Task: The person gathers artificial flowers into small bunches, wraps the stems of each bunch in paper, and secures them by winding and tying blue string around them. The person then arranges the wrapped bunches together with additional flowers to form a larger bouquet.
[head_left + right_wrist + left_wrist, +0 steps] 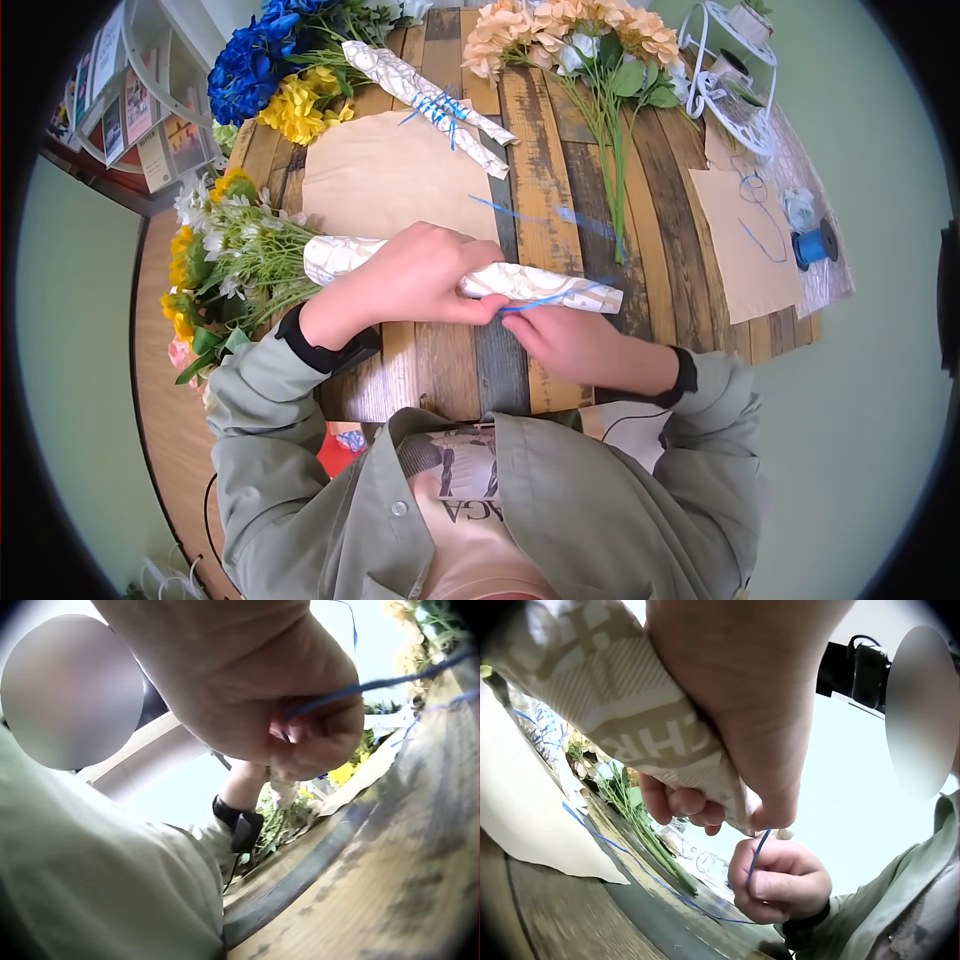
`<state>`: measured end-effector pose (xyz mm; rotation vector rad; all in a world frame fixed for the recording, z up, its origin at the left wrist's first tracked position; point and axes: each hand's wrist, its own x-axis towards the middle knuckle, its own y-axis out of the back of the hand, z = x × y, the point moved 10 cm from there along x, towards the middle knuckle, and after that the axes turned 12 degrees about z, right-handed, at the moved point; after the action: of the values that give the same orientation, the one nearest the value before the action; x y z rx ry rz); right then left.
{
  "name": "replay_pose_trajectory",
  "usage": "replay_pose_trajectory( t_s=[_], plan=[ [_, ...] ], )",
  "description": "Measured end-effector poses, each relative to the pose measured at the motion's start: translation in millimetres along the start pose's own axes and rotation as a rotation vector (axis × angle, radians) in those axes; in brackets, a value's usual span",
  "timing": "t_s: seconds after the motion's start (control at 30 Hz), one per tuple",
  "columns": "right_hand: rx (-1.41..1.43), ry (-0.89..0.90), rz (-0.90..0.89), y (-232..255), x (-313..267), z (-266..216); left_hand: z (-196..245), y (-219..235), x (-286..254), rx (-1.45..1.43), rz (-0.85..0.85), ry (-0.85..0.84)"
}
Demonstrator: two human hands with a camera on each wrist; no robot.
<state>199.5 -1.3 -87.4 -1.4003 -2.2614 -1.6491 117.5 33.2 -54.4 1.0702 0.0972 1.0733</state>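
Note:
A bouquet of white daisies and sunflowers (235,240) lies at the left, its stems rolled in white patterned paper (545,285). Over the roll, the left hand (415,275) grips the paper, fingers curled around it, as the left wrist view shows close up at the printed wrap (645,712). Just below the roll the right hand (570,345) pinches a blue ribbon (756,859) between thumb and curled fingers, close to the left thumb. In the right wrist view the ribbon (375,685) runs out from that hand across the table.
Brown paper (390,170) lies behind the roll. A wrapped bouquet with blue (245,75) and yellow flowers is at the back left, peach flowers (570,30) with bare stems at the back. A blue ribbon spool (815,245) and a white wire stand (735,85) are at the right.

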Motion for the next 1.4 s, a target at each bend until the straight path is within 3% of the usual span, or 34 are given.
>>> replay_pose_trajectory(
  t_s=[0.07,0.1,0.13,0.2,0.23,0.37,0.43,0.47,0.53,0.63,0.73,0.87,1.0,1.07,1.17,1.27,1.4],
  plan=[
    [0.397,-0.272,-0.166,-13,4,19,3,5,3,0.019,-0.027,0.025],
    [0.402,-0.508,-0.487,-29,-5,33,2,4,3,0.037,-0.052,0.049],
    [0.401,-0.506,-0.484,-33,-7,46,3,3,2,0.04,-0.051,0.046],
    [0.999,-0.357,-0.351,-30,6,35,9,3,1,-0.055,-0.038,0.001],
    [1.031,-0.339,-0.376,-27,6,33,8,2,1,-0.053,-0.037,0.002],
    [0.746,-0.315,-0.403,-32,1,23,6,-2,-2,-0.039,-0.074,0.013],
    [0.688,-0.328,-0.727,-53,-17,19,6,-3,-1,-0.036,-0.08,0.01],
    [0.687,-0.33,-0.724,-52,-17,24,7,-3,-1,-0.032,-0.08,0.008],
    [0.591,-0.101,-0.806,-47,-25,20,8,-3,-1,-0.032,-0.082,0.005],
    [0.638,-0.033,-0.911,-13,-37,-20,3,-2,1,-0.013,-0.082,0.024],
    [0.56,0.007,-0.823,42,-12,-46,2,-6,1,0.015,-0.097,0.006],
    [0.297,-0.332,-0.4,105,48,14,2,-8,0,0.017,-0.123,0.064],
    [0.391,-0.218,-0.463,86,67,23,5,-5,1,-0.052,-0.075,0.074],
    [0.36,-0.157,-0.578,62,68,15,7,-7,1,-0.04,-0.087,0.037],
    [0.336,-0.158,-0.475,38,72,22,9,-9,-1,-0.003,-0.114,-0.009],
    [0.375,-0.186,-0.482,16,62,20,9,-10,-1,0.024,-0.137,-0.006],
    [0.121,-0.083,-0.556,20,64,2,6,-14,-4,-0.024,-0.159,-0.009]
  ],
)
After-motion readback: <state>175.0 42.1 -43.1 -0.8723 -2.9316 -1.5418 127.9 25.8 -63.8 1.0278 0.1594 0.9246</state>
